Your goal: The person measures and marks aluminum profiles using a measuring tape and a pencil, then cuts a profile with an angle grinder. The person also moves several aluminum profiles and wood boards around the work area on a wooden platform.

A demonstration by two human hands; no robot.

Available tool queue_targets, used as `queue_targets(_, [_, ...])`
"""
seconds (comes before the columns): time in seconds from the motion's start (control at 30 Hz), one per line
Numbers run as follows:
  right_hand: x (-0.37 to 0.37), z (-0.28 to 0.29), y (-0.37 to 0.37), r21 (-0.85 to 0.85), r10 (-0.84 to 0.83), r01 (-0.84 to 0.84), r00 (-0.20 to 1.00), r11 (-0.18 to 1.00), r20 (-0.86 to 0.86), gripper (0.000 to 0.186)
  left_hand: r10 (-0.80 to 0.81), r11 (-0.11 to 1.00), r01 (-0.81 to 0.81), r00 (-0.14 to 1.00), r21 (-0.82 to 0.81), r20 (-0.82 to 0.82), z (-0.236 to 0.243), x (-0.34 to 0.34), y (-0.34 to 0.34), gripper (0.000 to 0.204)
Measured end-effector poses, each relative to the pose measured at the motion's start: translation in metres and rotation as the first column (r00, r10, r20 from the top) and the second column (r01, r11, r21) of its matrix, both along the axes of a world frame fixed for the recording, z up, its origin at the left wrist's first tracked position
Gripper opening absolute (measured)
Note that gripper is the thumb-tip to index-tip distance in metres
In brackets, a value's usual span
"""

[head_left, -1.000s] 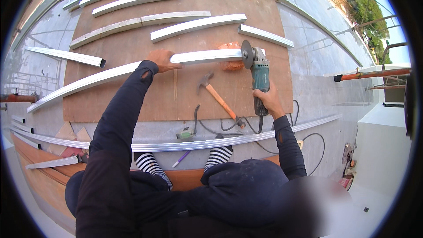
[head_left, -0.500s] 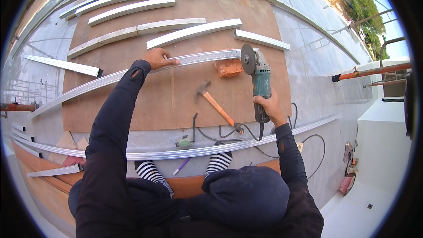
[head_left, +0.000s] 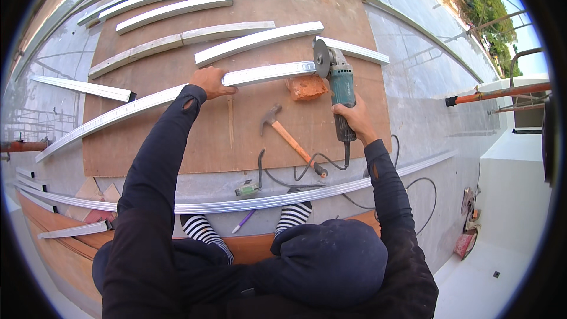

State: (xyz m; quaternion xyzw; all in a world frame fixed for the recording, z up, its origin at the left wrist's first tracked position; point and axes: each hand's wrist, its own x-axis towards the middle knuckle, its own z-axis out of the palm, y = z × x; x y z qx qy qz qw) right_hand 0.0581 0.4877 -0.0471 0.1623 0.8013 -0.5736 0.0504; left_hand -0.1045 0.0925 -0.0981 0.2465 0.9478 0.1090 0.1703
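Note:
My left hand [head_left: 211, 82] is wrapped round a long silver metal channel [head_left: 269, 74], which slants from the left floor across the plywood board. By its handle end, my right hand [head_left: 356, 117] grips a teal-and-black angle grinder [head_left: 342, 87]. The grinder's grey cutting disc [head_left: 321, 57] stands upright at the channel's right end; whether it touches the metal I cannot tell. A broken orange brick [head_left: 308, 88] lies under that end. Nearer me, a claw hammer [head_left: 290, 140] with a wooden handle rests on the board.
Several shorter metal channels [head_left: 258, 42] lie across the far part of the plywood board [head_left: 147, 156]. A long metal strip [head_left: 277, 201] crosses before my feet. The grinder's black cord [head_left: 347, 156] loops near the hammer. A purple marker [head_left: 243, 221] lies between my feet.
The grinder has moved up and slightly left, its disc now at the channel's end. The channel has turned, showing a smoother face, and my left hand has closed further round it.

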Motion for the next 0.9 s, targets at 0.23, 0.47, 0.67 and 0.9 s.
queue_targets(0.23, [-0.0039,-0.0041,0.0037,0.013,-0.015,0.015,1.000,1.000,0.004,0.040,-0.003,1.000,0.004,1.000,0.026,-0.025,0.0045,0.0061,0.0055,0.071])
queue_targets(0.47, [-0.0061,-0.0027,0.0028,-0.004,-0.024,0.024,1.000,1.000,0.012,0.040,0.005,0.999,-0.004,0.999,0.034,-0.039,0.0039,0.0065,0.0034,0.071])
queue_targets(0.67, [-0.0066,0.0003,0.0022,-0.009,-0.001,0.001,1.000,1.000,0.006,0.041,0.002,1.000,-0.002,1.000,0.025,-0.026,0.0062,0.0074,0.0044,0.072])
queue_targets(0.9, [-0.0063,-0.0031,0.0072,0.014,0.010,-0.010,1.000,1.000,0.010,0.041,0.004,1.000,-0.003,0.999,0.027,-0.038,0.0045,0.0073,0.0043,0.073])
